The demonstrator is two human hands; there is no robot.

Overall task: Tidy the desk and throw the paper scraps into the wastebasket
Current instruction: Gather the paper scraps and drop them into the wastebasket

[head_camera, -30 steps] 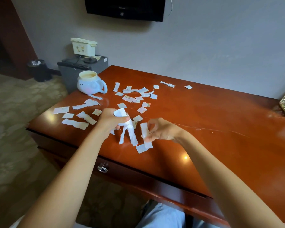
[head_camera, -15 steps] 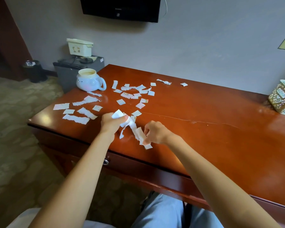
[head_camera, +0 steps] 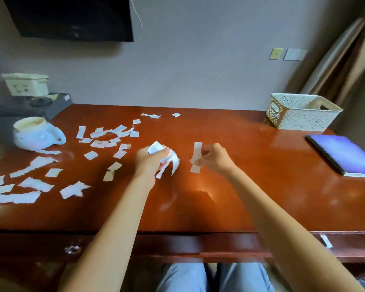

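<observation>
- The left hand [head_camera: 149,160] is closed around a bunch of white paper scraps [head_camera: 167,160], held above the middle of the reddish worktop [head_camera: 251,175].
- The right hand [head_camera: 214,158] pinches a paper strip [head_camera: 196,157] in its fingers [head_camera: 199,163], just beside the left hand.
- Many loose scraps [head_camera: 34,184] lie scattered over the left part of the worktop, near a white mug [head_camera: 35,133].
- A perforated basket [head_camera: 301,113] stands at the far right, with a blue notebook [head_camera: 346,153] in front of it.

We've got a wad of scraps [head_camera: 167,159] bunched in our left hand [head_camera: 149,160], a strip [head_camera: 196,157] pinched in the right hand [head_camera: 214,158]. Loads more paper bits [head_camera: 40,184] litter the worktop [head_camera: 240,165] near the mug [head_camera: 37,133].
</observation>
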